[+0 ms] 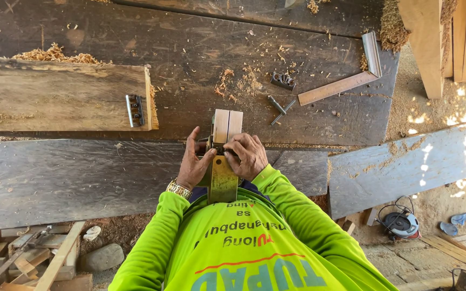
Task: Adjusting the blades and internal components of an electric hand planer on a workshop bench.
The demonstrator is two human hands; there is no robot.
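The person is bending over a dark wooden workbench (82, 178). Both hands are holding a wooden hand plane (225, 156) that is lying on the bench, close to the person's body. The left hand (194, 164) is wrapping around the left side of the plane, with the thumb pressing on its middle. The right hand (248, 155) is curling over the right side, fingers bent tight near the dark metal part on top. Both hands are closed on the plane — none of the fingers are hanging loose.

Just past the plane a small metal rod (278, 105) is lying, and beyond that a try square (346, 75). Far to the left of the plane a thick rough plank (55, 94) is resting on the bench, with wood shavings (55, 54) along its far edge.
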